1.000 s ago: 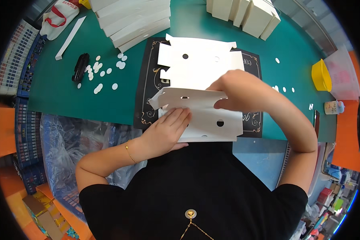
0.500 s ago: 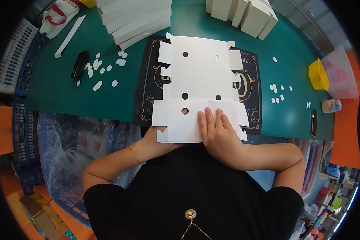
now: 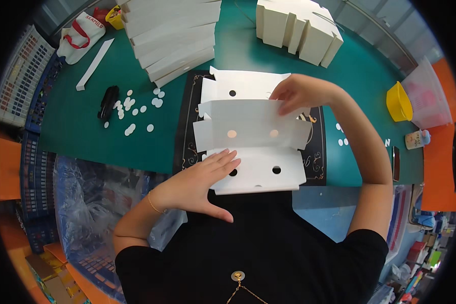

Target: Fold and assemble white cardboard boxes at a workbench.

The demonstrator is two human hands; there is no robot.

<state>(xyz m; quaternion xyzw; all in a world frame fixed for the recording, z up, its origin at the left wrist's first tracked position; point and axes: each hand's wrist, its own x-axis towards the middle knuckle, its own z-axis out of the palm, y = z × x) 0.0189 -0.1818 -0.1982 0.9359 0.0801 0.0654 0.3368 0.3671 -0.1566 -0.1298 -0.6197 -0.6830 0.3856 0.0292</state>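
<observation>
A flat white cardboard box blank (image 3: 253, 131) with round holes lies on a black mat (image 3: 187, 121) on the green table (image 3: 76, 131). My left hand (image 3: 200, 182) lies flat, fingers apart, pressing on the near panel of the blank. My right hand (image 3: 296, 93) pinches the top edge of the middle panel, which stands lifted along a fold. The far panel stays flat on the mat behind it.
Stacks of flat white blanks (image 3: 172, 35) sit at the back left, folded white boxes (image 3: 299, 25) at the back right. White punched discs (image 3: 131, 109) and a black punch (image 3: 108, 101) lie to the left. A yellow container (image 3: 399, 102) stands at right.
The blank was flat with my right hand pressing its near edge. Now my right hand has reached to the far side and lifted a panel, and my left hand has come onto the near panel.
</observation>
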